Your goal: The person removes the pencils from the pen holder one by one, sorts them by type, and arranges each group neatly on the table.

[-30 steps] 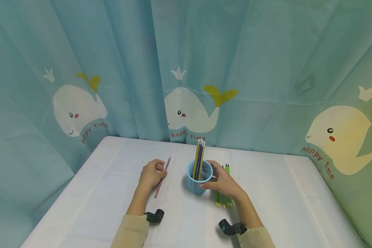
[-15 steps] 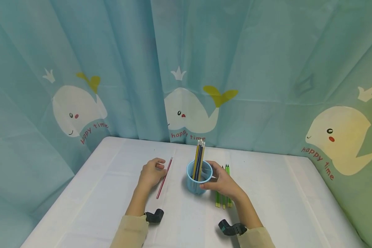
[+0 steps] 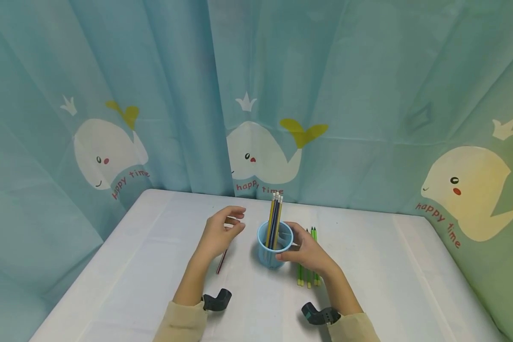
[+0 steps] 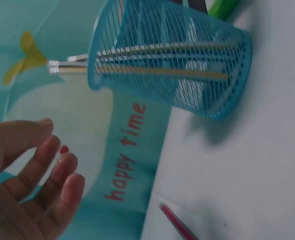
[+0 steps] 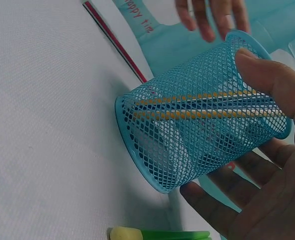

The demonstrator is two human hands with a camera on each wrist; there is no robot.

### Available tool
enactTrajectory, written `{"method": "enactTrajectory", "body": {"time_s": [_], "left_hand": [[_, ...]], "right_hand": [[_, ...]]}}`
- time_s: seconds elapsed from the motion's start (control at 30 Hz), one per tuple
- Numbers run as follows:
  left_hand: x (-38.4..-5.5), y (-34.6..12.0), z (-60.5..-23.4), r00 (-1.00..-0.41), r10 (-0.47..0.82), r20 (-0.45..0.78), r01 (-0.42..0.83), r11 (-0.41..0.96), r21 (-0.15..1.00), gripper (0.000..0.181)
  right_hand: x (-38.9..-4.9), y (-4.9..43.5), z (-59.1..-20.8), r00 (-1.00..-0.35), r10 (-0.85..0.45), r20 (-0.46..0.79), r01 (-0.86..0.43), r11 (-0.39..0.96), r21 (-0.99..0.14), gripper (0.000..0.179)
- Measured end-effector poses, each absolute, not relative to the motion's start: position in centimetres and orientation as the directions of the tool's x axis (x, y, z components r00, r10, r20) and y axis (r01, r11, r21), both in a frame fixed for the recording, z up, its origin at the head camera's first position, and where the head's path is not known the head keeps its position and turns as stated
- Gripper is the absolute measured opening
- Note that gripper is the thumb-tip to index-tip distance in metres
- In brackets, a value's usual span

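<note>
A blue mesh pencil cup (image 3: 267, 259) stands upright near the middle of the table, with several yellow and dark blue pencils (image 3: 274, 213) leaning in it. My right hand (image 3: 308, 251) holds the cup from its right side, thumb near the rim and fingers around the far side, as the right wrist view (image 5: 187, 120) of the cup confirms. To the cup's left, my left hand (image 3: 218, 232) is raised, fingers loosely bent and holding nothing. Below it a red pencil (image 3: 222, 262) lies on the table, its upper part hidden by that hand in the head view.
Several green pencils (image 3: 308, 279) lie on the white table (image 3: 393, 285) right of the cup, partly under my right hand. A pale blue curtain (image 3: 367, 95) with whale prints hangs behind the table's back edge.
My left hand has lifted off the red pencil and moved up and right toward the cup. The pencil shifted slightly right earlier. The right hand and cup have stayed put.
</note>
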State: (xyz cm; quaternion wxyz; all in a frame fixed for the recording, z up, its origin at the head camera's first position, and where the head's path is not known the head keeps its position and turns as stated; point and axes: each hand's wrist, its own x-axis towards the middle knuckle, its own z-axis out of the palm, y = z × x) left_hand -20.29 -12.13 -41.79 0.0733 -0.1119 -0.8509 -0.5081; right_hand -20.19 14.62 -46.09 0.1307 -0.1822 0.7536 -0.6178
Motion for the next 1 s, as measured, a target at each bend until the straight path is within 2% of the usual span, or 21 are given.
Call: {"method": "enactTrajectory", "body": {"time_s": [0.2,0.4,0.67,1.0], "left_hand": [[-19.7,-10.8,-41.2,-0.929,0.174,0.326,0.369,0.455,0.81,0.031],[-19.6,-9.5,-41.8,-0.898,0.256,0.358,0.44,0.483,0.757,0.03],[-19.2,-8.0,-43.1,-0.874,0.373,0.312,0.479,0.557,0.678,0.04],[-19.1,-7.2,-43.9,-0.885,0.4,0.238,0.45,0.602,0.659,0.052]], "right_hand": [[-20.3,14.7,-46.3,-0.9,-0.435,0.036,-0.127,0.181,-0.975,0.081],[-20.2,14.7,-46.4,-0.898,-0.438,0.043,-0.13,0.171,-0.977,0.079],[-20.2,14.7,-46.5,-0.89,-0.454,0.045,-0.125,0.148,-0.981,0.077],[-20.3,14.7,-46.6,-0.879,-0.472,0.069,-0.148,0.133,-0.98,0.077]]}}
